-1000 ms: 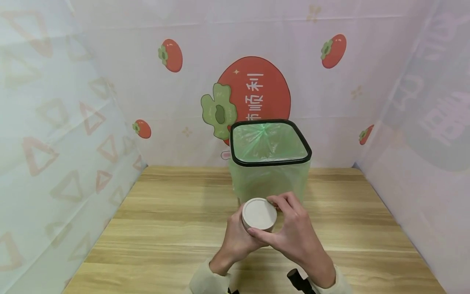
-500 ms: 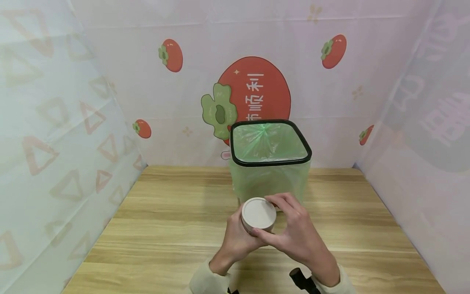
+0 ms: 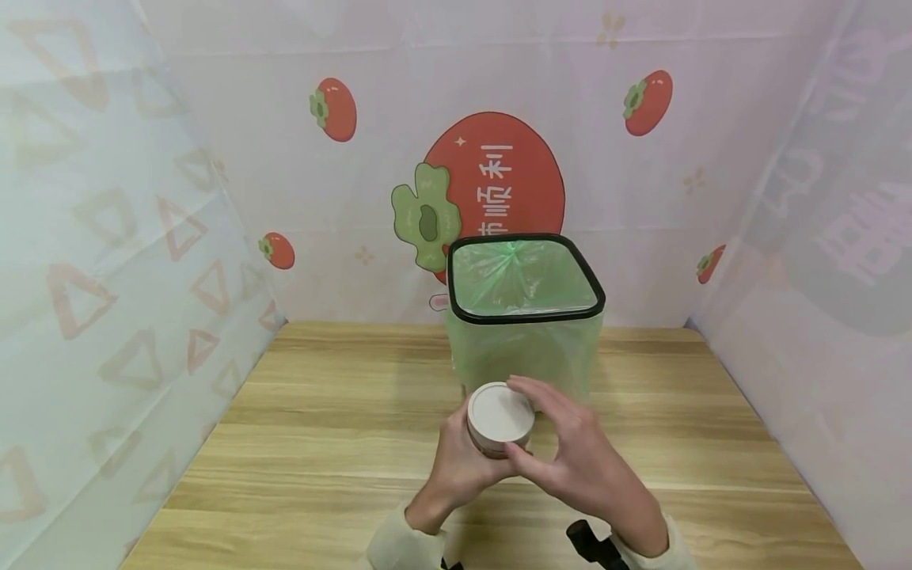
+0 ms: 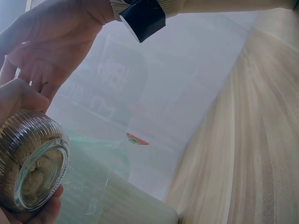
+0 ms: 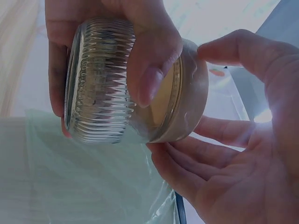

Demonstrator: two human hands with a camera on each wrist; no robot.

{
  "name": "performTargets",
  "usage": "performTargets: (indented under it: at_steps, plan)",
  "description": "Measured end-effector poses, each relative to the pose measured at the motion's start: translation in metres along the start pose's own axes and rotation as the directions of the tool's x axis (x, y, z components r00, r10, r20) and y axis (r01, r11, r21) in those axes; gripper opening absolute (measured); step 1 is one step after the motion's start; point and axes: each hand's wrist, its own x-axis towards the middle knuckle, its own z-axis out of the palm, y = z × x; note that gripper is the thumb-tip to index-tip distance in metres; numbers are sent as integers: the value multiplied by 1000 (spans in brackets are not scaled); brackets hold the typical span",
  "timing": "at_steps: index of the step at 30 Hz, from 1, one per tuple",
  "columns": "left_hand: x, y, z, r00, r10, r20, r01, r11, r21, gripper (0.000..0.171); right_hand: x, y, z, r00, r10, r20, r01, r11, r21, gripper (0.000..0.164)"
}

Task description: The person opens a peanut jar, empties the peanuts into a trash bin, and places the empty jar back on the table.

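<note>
A ribbed clear glass jar [image 5: 100,84] with a pale round lid [image 3: 501,413] is held above the table. My left hand [image 3: 465,459] grips the jar's body, its thumb along the glass in the right wrist view. Around the lid's edge, the thumb and fingers of my right hand [image 3: 579,447] are curled, thumb at the near side and fingertips at the far side in the head view. Through the jar's base [image 4: 42,175], brownish lumps show in the left wrist view; what they are I cannot tell. The lid sits on the jar's mouth.
Behind the hands stands a square bin [image 3: 527,318] with a black rim, lined with a translucent green bag. Beneath is a wood-grain table [image 3: 342,443]. Pale fabric walls [image 3: 235,103] with printed persimmons enclose the back and sides.
Around the lid, my right hand has turned counterclockwise as seen from above: fingertips slid left along the far edge, thumb right along the near edge. My left hand has stayed nearly still.
</note>
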Motion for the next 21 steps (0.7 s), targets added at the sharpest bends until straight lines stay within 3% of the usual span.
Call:
performTargets:
  at_steps: [8,15,21]
  plan:
    - [-1,0,0,1000,1,13,-1,1000,-26,79,-1,-1,4,1000,20,11,-19,999,-29,84]
    - [-1,2,1,1000,-27,-11,27,1000,-9,79,1,-3,8,986,73,-150,-94,986,-137,86]
    - [-1,2,1,998,-51,-21,52,998,20,82,2,-3,11,966,55,-254,-99,982,-163,72]
